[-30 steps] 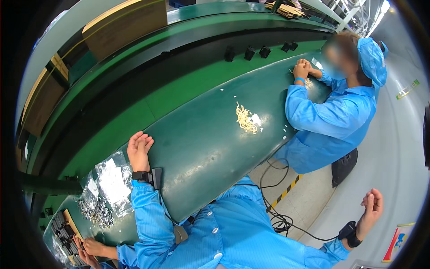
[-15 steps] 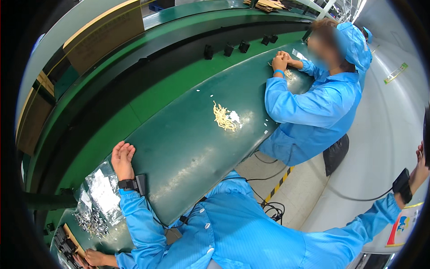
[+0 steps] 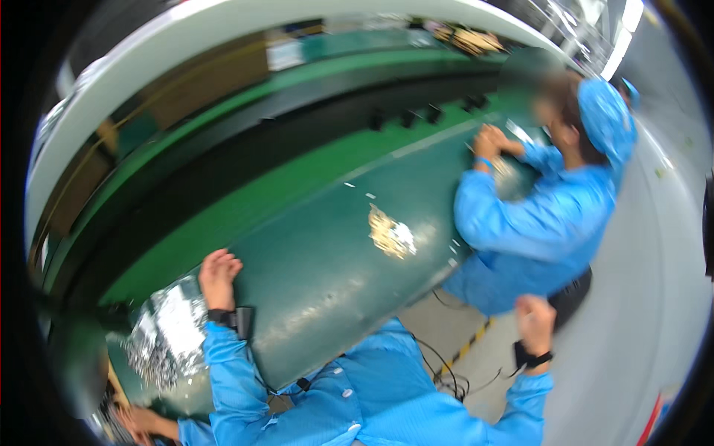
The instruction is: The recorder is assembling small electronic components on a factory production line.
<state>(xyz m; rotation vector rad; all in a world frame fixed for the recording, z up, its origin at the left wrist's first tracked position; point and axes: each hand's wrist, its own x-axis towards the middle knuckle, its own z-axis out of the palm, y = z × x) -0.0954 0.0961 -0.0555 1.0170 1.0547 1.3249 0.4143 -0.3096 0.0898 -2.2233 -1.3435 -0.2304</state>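
My left hand (image 3: 219, 276) rests on the far edge of the green work table (image 3: 312, 290). Its fingers are loosely bent and nothing is in them. Beside it lies a clear plastic bag (image 3: 178, 320) with a white sheet, and small shiny metal parts (image 3: 152, 364) are heaped close by. My right hand (image 3: 535, 320) is raised off the table at the right, blurred, its fingers looking curled; whether it holds something does not show. A pile of cream-coloured, thin curved pieces (image 3: 385, 232) lies mid-table, against some small white pieces (image 3: 403, 236).
At the right a co-worker in a blue smock (image 3: 532, 215) leans over another small pile (image 3: 503, 168). Another person's hand (image 3: 137, 422) is at the lower left. Black blocks (image 3: 409, 117) line the green strip behind the table. Cables (image 3: 446, 379) trail on the floor.
My right hand has swung in from the far right to near the co-worker's side. My left hand stays at the table's edge. The whole view has shifted and blurred.
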